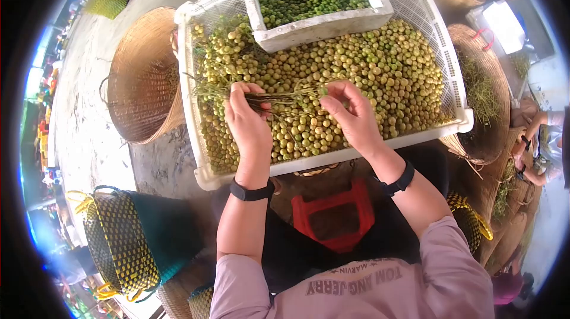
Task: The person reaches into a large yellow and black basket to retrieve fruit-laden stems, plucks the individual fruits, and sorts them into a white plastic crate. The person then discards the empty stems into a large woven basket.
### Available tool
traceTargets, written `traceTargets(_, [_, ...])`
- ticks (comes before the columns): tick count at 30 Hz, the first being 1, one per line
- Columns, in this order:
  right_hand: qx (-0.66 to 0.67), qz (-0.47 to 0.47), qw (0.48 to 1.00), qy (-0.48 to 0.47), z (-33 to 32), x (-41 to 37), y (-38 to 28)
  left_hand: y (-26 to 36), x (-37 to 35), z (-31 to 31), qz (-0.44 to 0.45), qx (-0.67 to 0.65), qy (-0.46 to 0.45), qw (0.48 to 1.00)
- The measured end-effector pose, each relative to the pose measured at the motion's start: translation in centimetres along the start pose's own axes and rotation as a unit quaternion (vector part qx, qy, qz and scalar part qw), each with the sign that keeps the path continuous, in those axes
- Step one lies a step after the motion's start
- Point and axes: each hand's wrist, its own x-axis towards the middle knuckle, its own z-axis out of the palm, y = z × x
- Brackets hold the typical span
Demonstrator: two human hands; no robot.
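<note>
My left hand (248, 120) is closed around a bundle of thin brown twigs (279, 99), whose ends reach right toward my other hand. At the twig tips, my right hand (353, 114) has its thumb and forefinger curled about a small green fruit (323, 91); the contact is partly hidden. Beneath both hands lies a thick layer of small round yellow-green fruits (380, 69) in a white plastic crate (332, 155). Fruits still on stems (234, 51) are heaped at the crate's left side, close to my left hand.
A white foam box (320, 35) of smaller, greener fruits sits on the crate's far part. Wicker baskets stand left (139, 81) and right (496, 135), the right one holding stems. A yellow-black woven basket (119, 239) and red stool (332, 215) are nearer. Another person's arm (531, 135) shows at right.
</note>
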Motion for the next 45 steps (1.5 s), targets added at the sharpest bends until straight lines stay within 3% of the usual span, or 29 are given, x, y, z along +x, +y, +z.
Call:
traceTargets(5, [0.052,-0.004,0.999,-0.007,-0.3,0.1,0.3,0.4,-0.3,-0.2,0.017,-0.027,-0.045,0.998])
traceTargets(7, [0.042,0.022,0.999,-0.009,-0.7,-0.1,-0.5,1.0,-0.7,-0.4,-0.03,-0.033,-0.071,0.997])
traceTargets(9, [0.031,0.044,0.998,-0.016,-1.1,-0.3,-1.7,2.0,-1.1,-0.7,-0.039,-0.027,-0.067,0.997])
traceTargets(12, [0.095,0.069,0.986,-0.119,-1.4,-0.9,-2.9,2.8,-0.8,-2.5,-0.043,-0.049,-0.039,0.997])
traceTargets(17, [0.165,0.095,0.975,-0.119,-1.2,-1.5,-5.4,4.0,-0.7,-6.2,-0.033,-0.111,0.031,0.993])
traceTargets(19, [0.238,0.16,0.952,-0.106,-1.3,-0.4,-5.6,3.7,-1.4,-7.6,-0.04,-0.137,0.016,0.99])
traceTargets(21, [0.264,0.117,0.952,-0.098,-2.6,1.8,-5.8,3.3,-2.9,-8.4,-0.032,-0.123,-0.004,0.992])
traceTargets(23, [0.191,0.063,0.979,0.019,-3.0,5.1,-8.2,3.3,-4.3,-8.6,-0.042,-0.07,0.0,0.997])
traceTargets(25, [0.0,-0.08,0.995,0.064,-4.4,9.4,-9.0,3.3,-5.6,-8.5,-0.064,0.006,-0.008,0.998])
traceTargets(27, [-0.186,-0.221,0.952,0.102,-4.2,14.6,-8.1,2.6,-6.7,-8.1,-0.03,0.129,-0.052,0.99])
traceTargets(28, [-0.181,-0.22,0.954,0.095,-4.1,14.8,-7.5,2.0,-7.2,-7.9,-0.041,0.107,-0.075,0.991])
traceTargets(30, [-0.361,-0.279,0.882,0.116,-3.9,15.5,-7.1,1.9,-7.8,-6.8,-0.067,0.06,-0.098,0.991])
traceTargets(31, [-0.255,-0.13,0.958,-0.017,-0.7,10.5,-11.2,2.2,-8.3,-6.0,-0.087,0.033,-0.097,0.991])
traceTargets(33, [-0.24,-0.066,0.939,-0.237,1.6,5.5,-11.2,1.7,-8.5,-4.9,-0.09,-0.003,-0.117,0.989])
traceTargets(34, [-0.287,-0.095,0.905,-0.301,2.7,2.3,-11.7,1.5,-8.7,-4.6,-0.091,-0.008,-0.124,0.988])
traceTargets(35, [-0.257,-0.086,0.913,-0.304,2.5,2.0,-11.6,1.3,-9.0,-4.2,-0.093,-0.012,-0.131,0.987])
traceTargets(36, [-0.377,-0.161,0.845,-0.344,3.0,-2.3,-11.8,1.3,-9.6,-2.7,-0.095,-0.055,-0.154,0.982])
traceTargets(37, [-0.397,-0.145,0.854,-0.304,2.6,-4.0,-11.2,1.4,-10.2,-1.0,-0.096,-0.096,-0.178,0.975])
traceTargets(39, [-0.386,-0.127,0.869,-0.281,0.3,-5.2,-10.7,0.0,-10.8,0.5,-0.104,-0.036,-0.22,0.969])
traceTargets(41, [-0.454,-0.094,0.844,-0.268,-2.3,-6.5,-11.2,-0.1,-12.8,2.6,-0.163,-0.031,-0.233,0.958])
traceTargets(43, [-0.472,-0.134,0.839,-0.234,-4.8,-7.9,-10.9,-1.9,-14.3,4.8,-0.178,-0.042,-0.273,0.945])
traceTargets(45, [-0.593,-0.105,0.777,-0.184,-7.3,-9.1,-10.8,-4.1,-15.7,7.2,-0.26,-0.035,-0.305,0.915])
